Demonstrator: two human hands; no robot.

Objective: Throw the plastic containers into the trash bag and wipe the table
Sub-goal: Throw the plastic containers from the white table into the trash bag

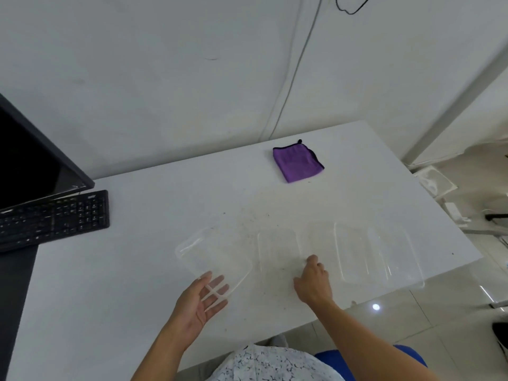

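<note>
White wall backs a white table [137, 270] that fills most of the head view. Three clear plastic containers lie in a row along its near half, hard to outline because they are transparent: the left container [213, 257], the middle container [277, 251] and the larger right container [376, 251], which reaches the table's right edge. Whether the right one is a single piece or two overlapping pieces cannot be told.

Two hands are in view. The left hand [202, 301] is palm up with straight, spread fingers slid under the near corner of the left container, seen through the plastic. The right hand [313, 281] has curled fingers, knuckles up, closed on the right rim of the middle container, just beside the right container.

One folded purple cloth [298, 165] with black trim lies on the far part of the table, well apart from the containers. Dark specks and crumbs [247, 224] are scattered on the surface between cloth and containers. One black keyboard [55, 218] and one dark monitor [30, 160] sit at the left edge. One thin cable [291, 78] runs down the wall behind the cloth. Tiled floor [453, 325] shows to the right.
</note>
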